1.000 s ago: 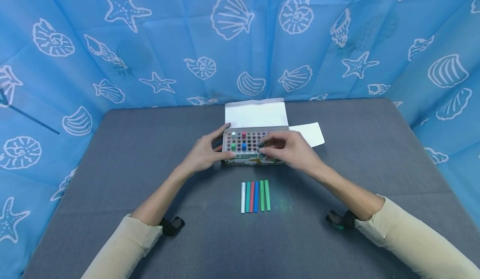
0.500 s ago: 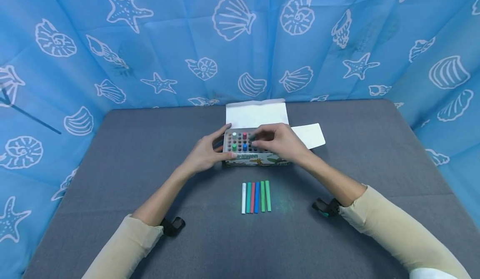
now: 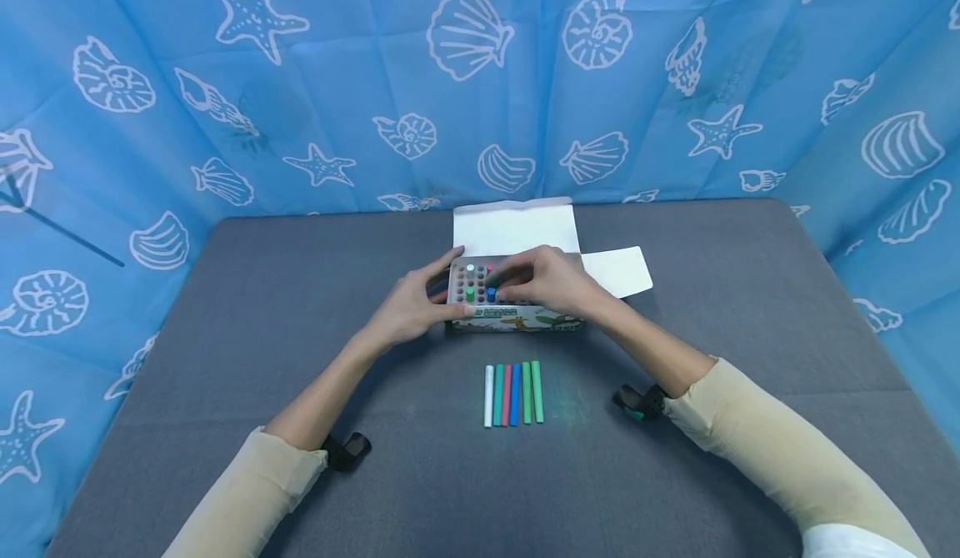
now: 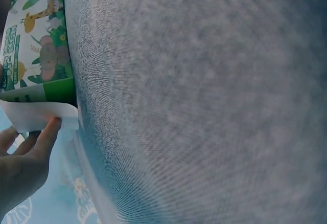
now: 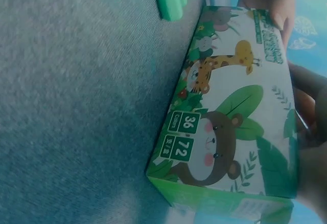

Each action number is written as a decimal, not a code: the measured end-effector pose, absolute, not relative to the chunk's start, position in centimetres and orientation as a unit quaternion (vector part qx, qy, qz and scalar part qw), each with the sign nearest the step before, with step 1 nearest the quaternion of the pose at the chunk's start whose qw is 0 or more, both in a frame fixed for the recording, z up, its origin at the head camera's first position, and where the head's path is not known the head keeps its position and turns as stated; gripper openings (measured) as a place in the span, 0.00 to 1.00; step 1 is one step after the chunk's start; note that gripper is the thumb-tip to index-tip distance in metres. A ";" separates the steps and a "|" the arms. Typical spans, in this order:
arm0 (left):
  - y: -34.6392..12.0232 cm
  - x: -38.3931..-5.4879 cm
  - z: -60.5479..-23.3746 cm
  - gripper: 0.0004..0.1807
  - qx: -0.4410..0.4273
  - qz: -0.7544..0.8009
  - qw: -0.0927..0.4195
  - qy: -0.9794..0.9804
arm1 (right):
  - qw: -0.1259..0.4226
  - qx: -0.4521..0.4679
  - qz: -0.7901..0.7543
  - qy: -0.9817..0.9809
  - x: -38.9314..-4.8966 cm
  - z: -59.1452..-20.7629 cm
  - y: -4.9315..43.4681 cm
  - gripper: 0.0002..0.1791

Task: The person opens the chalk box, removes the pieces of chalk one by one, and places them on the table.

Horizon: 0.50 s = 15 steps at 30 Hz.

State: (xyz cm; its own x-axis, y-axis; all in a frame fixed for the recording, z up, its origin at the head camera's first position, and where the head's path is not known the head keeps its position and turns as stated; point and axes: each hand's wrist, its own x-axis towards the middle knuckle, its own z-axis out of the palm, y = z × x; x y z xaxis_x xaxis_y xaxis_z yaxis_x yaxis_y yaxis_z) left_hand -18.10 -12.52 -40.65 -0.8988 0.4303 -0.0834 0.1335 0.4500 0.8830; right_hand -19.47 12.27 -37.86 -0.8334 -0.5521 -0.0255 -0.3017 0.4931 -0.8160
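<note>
A chalk box (image 3: 540, 321) with cartoon animals printed on its side stands on the table, its top a grid of holes. White chalk (image 3: 470, 270), green chalk (image 3: 470, 294) and blue chalk (image 3: 491, 294) poke up from the left part of the grid, with a pink end partly covered behind them. My left hand (image 3: 408, 304) grips the box's left end, thumb on the front; in the left wrist view its fingers (image 4: 48, 134) press a white flap. My right hand (image 3: 553, 281) reaches over the grid, bent fingertips right beside the blue chalk; I cannot tell whether they pinch it.
Several chalk sticks (image 3: 514, 394) in white, teal, red, blue and green lie in a row in front of the box. The white lid (image 3: 515, 228) is folded back, and a side flap (image 3: 617, 271) sticks out right. Behind the table (image 3: 300, 291) hangs a blue shell-print curtain (image 3: 322, 57).
My right hand has moved left across the hole grid, from its middle to the blue chalk. The left hand stays on the box, and the chalk row lies as before.
</note>
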 end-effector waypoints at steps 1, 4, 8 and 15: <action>-12.5 -18.1 -40.6 0.50 0.169 0.496 0.149 0.839 | 0.148 -0.248 -0.429 0.856 -19.6 -37.9 12.3 0.14; -12.5 -18.2 -40.6 0.50 0.171 0.490 0.148 0.842 | 0.159 -0.249 -0.412 0.862 -19.8 -38.0 12.2 0.15; -12.4 -18.2 -40.5 0.50 0.170 0.486 0.147 0.845 | 0.155 -0.262 -0.392 0.868 -20.1 -38.3 12.1 0.15; -12.4 -18.2 -40.6 0.50 0.170 0.493 0.155 0.839 | 0.123 -0.265 -0.360 0.886 -20.0 -38.6 11.8 0.12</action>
